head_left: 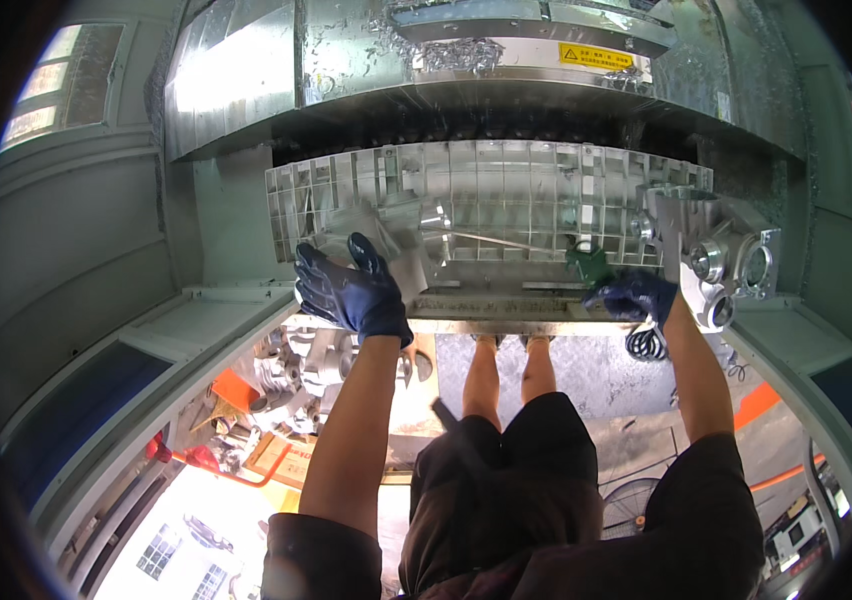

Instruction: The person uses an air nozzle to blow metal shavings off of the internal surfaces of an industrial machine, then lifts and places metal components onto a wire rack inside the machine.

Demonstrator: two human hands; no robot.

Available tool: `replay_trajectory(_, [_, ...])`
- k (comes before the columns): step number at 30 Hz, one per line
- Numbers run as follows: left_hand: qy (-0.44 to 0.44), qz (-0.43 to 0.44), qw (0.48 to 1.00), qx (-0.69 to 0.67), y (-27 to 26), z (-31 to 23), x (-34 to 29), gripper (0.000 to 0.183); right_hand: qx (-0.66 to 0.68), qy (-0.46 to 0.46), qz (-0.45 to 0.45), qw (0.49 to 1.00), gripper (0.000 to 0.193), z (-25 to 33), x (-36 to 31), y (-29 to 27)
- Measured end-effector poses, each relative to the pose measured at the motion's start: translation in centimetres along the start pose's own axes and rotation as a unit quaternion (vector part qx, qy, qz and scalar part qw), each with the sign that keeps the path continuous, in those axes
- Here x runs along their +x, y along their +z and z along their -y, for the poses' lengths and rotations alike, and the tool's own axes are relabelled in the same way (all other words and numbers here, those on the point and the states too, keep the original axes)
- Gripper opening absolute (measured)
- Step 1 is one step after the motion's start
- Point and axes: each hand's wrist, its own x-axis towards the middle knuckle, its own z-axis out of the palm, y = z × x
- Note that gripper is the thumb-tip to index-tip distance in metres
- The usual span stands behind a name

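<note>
My right hand (636, 297), in a dark blue glove, is wrapped round a green air blow gun (589, 264). The gun's long thin nozzle points left, toward a grey metal casting (406, 250) that is blurred. In front of that casting is my left hand (351, 290), gloved the same way, fingers stretched and thumb apart. Whether its fingers touch the casting I cannot tell. A second metal casting (721, 250), with several round openings, sits to the right beyond my right wrist. Behind both hands lies a slatted metal grid (506, 185).
A metal machine housing (236, 80) with shavings and a yellow warning label (596, 56) rises beyond the grid. A frame ledge (476, 326) runs in front of me. Below, several castings (311, 365) lie at left; a black coiled hose (646, 345) hangs at right.
</note>
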Motion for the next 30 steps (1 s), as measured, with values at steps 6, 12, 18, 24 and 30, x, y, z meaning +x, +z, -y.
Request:
replay_trajectory(6, [0.036, -0.053, 0.998, 0.019, 0.5, -0.6, 0.0, 0.066, -0.039, -0.018, 0.015, 0.999, 0.022, -0.9, 3.8, -4.4])
replay_trajectory(12, [0.039, -0.059, 0.997, 0.037, 0.7, 0.2, 0.0, 0.064, 0.112, -0.047, 0.047, 0.991, 0.025, -5.4, 2.3, -0.1])
replay_trajectory(18, [0.028, -0.034, 0.999, 0.005, 0.4, -0.2, 0.2, 0.071, 0.06, -0.071, 0.067, 0.993, 0.022, -4.4, 1.7, -3.1])
replay_trajectory(24, [0.025, -0.034, 0.999, 0.012, 0.5, 0.2, 0.2, 0.071, 0.048, -0.047, -0.012, 0.998, 0.023, -5.6, 0.4, -2.6])
replay_trajectory(30, [0.032, -0.024, 0.999, 0.0, 0.3, -0.3, 0.2, 0.071, 0.082, -0.086, -0.032, 0.992, 0.025, -7.3, -0.4, -0.3])
